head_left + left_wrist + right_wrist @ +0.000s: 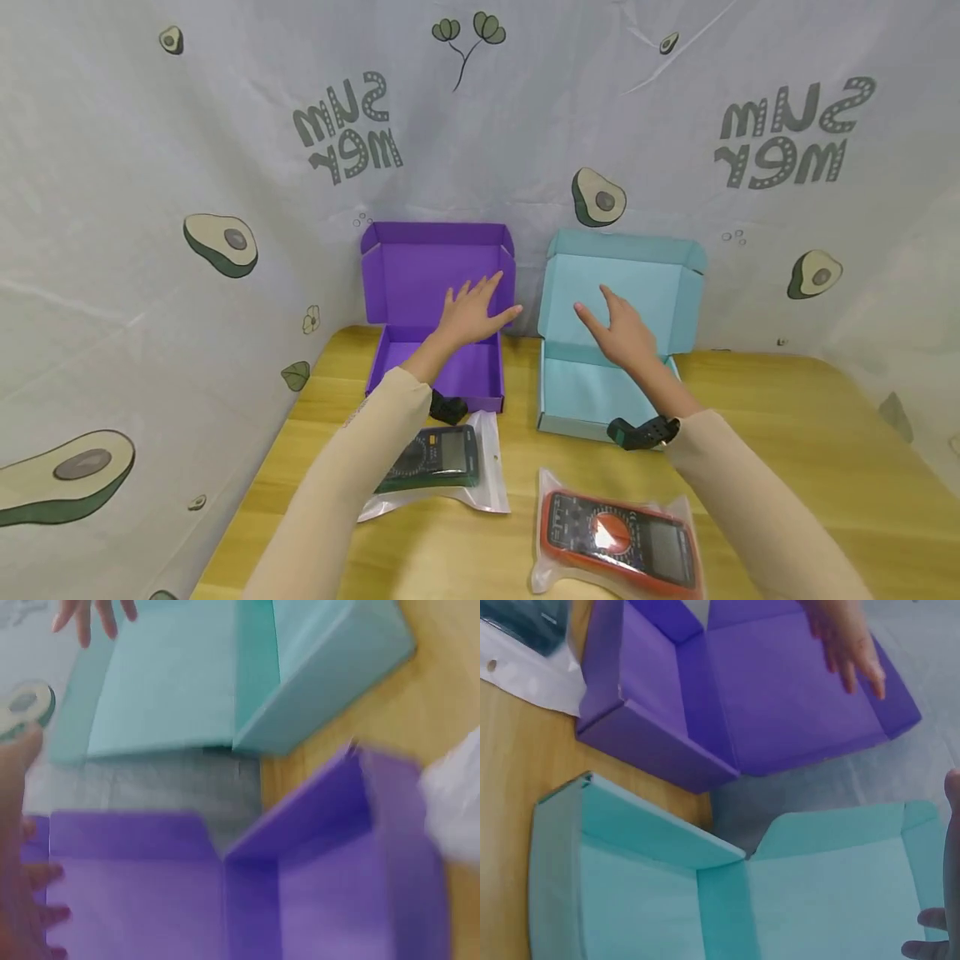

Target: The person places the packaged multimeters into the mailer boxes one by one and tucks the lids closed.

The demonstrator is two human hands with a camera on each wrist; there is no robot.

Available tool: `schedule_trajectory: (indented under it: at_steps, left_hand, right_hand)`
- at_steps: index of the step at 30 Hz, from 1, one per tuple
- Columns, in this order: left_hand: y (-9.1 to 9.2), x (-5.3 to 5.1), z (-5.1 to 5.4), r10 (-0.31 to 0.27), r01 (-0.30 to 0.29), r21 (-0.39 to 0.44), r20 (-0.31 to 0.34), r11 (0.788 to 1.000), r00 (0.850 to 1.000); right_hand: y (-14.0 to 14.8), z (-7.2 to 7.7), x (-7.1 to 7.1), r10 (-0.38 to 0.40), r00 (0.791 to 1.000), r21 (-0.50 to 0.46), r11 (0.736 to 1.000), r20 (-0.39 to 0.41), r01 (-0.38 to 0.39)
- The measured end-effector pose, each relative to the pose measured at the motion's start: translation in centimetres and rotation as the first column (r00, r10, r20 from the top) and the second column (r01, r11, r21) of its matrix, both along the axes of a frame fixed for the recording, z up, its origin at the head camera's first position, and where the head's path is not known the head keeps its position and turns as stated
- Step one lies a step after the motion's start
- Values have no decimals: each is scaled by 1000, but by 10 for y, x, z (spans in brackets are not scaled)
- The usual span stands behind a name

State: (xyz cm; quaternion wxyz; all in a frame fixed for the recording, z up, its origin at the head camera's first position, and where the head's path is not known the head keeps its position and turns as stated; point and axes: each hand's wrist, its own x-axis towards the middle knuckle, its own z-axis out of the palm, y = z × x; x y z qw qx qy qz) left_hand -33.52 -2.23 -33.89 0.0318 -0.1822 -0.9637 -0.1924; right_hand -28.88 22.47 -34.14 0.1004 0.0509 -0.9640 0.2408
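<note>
Head view: left hand [468,318] and right hand [628,340], spread and empty, hover over open purple box [474,365], left, and teal box [588,390], right; dark multimeter [453,457] and red multimeter [609,533] lie nearer — bagged, presumably for protection. Left wrist: boxes gape, likely for access. Right wrist: boxes stand apart.

The person shows two hands: one left hand [471,318], one right hand [628,337]. Boxes number two: one purple box [420,283] by the left, one light-blue box [588,390] by the right. Nearer the person than either hand lie two multimeters, one green [450,454], one red [618,542].
</note>
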Motion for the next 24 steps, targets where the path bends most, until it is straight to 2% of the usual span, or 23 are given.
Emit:
schedule_trajectory:
  at_steps: [3,7,11,14,19,24]
  left_hand:
    - [1,13,-9,-10,6,87,47,996,999]
    - [0,31,-20,-32,15,152,108,988,994]
    - [-3,47,-26,-50,26,197,119,980,992]
    - [-6,58,-29,-69,43,235,103,971,992]
    - [-10,70,-35,-121,88,277,102,957,987]
    - [-14,76,-40,-137,101,275,115,956,984]
  right_hand:
    - [4,-5,12,15,1000,-54,998,-16,-16]
    - [7,-13,29,37,999,-108,994,2,-36]
    - [13,-18,45,55,998,-175,983,17,-51]
    - [18,-21,58,54,998,-200,978,14,-51]
    - [24,-24,75,48,999,-201,979,13,-44]
    - [27,-27,82,43,999,-199,979,28,-37]
